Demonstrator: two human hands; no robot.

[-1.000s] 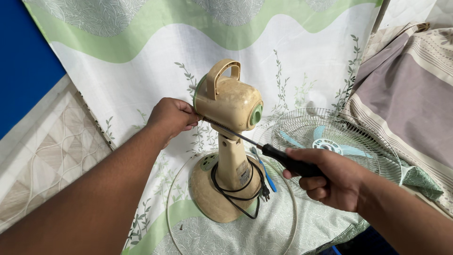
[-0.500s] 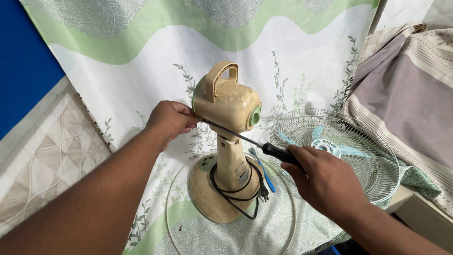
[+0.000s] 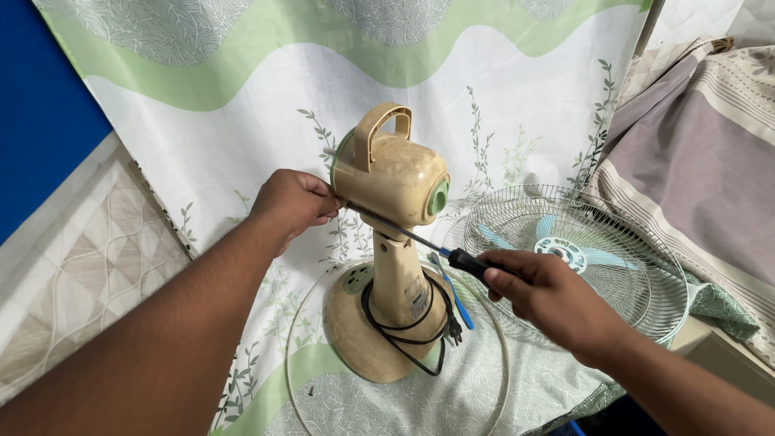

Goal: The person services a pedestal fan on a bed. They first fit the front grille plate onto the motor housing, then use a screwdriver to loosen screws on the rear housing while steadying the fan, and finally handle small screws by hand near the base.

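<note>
While the fan's wire guard and its pale blue blade lie off to the right on the leaf-printed sheet, stripped down already at the front, judging by that. Left standing in the middle: the cream fan body, upright on its round base, motor housing with carry handle on top, black cord coiled round the neck. Casing apparently not opened yet (no loose screws clearly visible). A thin white ring circling the base on the sheet.

Left hand: fingers curled in, pressed against the rear edge of the housing, steadying it; exact hold at the fingertips hidden. Right hand: closed firmly round the black handle of a screwdriver, shaft angled up and left, tip reaching the underside of the housing close beside the left hand.
</note>
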